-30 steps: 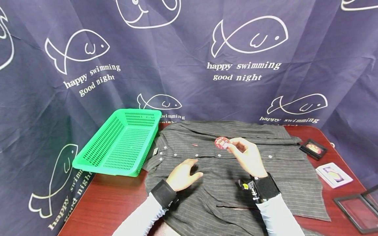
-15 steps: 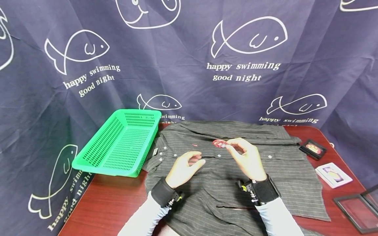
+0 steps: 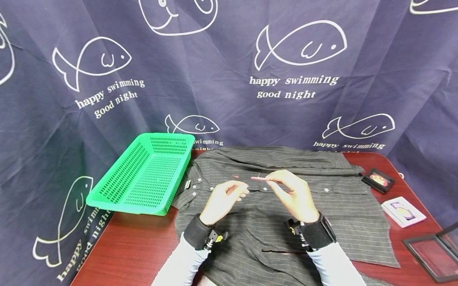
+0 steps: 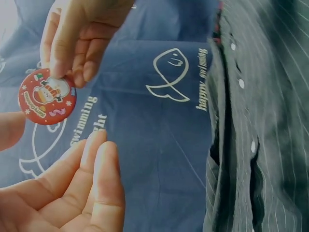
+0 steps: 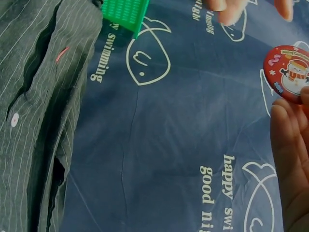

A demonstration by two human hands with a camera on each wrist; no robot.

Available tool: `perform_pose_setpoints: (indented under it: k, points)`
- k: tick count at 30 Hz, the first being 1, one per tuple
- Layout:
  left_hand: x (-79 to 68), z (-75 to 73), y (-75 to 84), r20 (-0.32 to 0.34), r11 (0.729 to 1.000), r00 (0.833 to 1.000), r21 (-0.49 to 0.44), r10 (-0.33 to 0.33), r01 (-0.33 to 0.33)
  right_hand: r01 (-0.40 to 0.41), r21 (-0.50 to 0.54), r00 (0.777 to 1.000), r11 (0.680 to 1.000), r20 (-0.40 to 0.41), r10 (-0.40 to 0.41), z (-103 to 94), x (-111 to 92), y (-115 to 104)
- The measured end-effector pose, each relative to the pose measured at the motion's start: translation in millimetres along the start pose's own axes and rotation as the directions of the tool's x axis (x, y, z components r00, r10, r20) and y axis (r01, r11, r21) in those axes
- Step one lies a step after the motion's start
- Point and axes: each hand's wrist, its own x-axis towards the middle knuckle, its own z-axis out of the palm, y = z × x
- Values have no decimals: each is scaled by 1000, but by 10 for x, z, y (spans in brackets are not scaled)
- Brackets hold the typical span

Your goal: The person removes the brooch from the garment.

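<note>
A round red pin badge (image 4: 47, 96) with a snowman print is pinched by my right hand (image 3: 295, 195) between thumb and fingers. In the head view the badge (image 3: 258, 178) shows almost edge-on, with a thin spike standing up from it, above the striped shirt. My left hand (image 3: 222, 200) hovers to its left, fingers bent and holding nothing. The left wrist view shows that hand's thumb and fingers (image 4: 108, 181) apart, beside the badge. Spread across the table lies a dark grey striped shirt (image 3: 343, 226) with white buttons. A small red strip (image 5: 63, 54) lies on the cloth.
A green plastic basket (image 3: 175, 174) sits at the left on the red table (image 3: 118, 246). At the right are a small black case (image 3: 379, 180), a white square box (image 3: 403, 212) and a dark-framed clear case (image 3: 436, 258). A printed blue curtain (image 3: 229, 59) hangs behind.
The badge has tilted from face-on to nearly edge-on and shifted slightly left in my right hand. My left hand has risen and moved right, closer to it, its fingers bending more.
</note>
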Motion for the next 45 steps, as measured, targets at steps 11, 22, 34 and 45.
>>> perform_pose_setpoints:
  k: [11, 22, 34, 45]
  points:
    - [74, 9, 73, 28, 996, 997, -63, -65, 67, 61, -12, 997, 998, 36, -61, 87, -53, -7]
    - [109, 47, 82, -41, 970, 987, -198, -154, 143, 125, -37, 989, 992, 88, -121, 134, -85, 22]
    - [127, 61, -18, -78, 944, 975, -280, -206, 176, 161, -40, 982, 986, 107, -156, 150, -103, 52]
    - [119, 42, -5, -92, 932, 969, -306, -231, 193, 141, -7, 983, 990, 117, -139, 161, -102, 57]
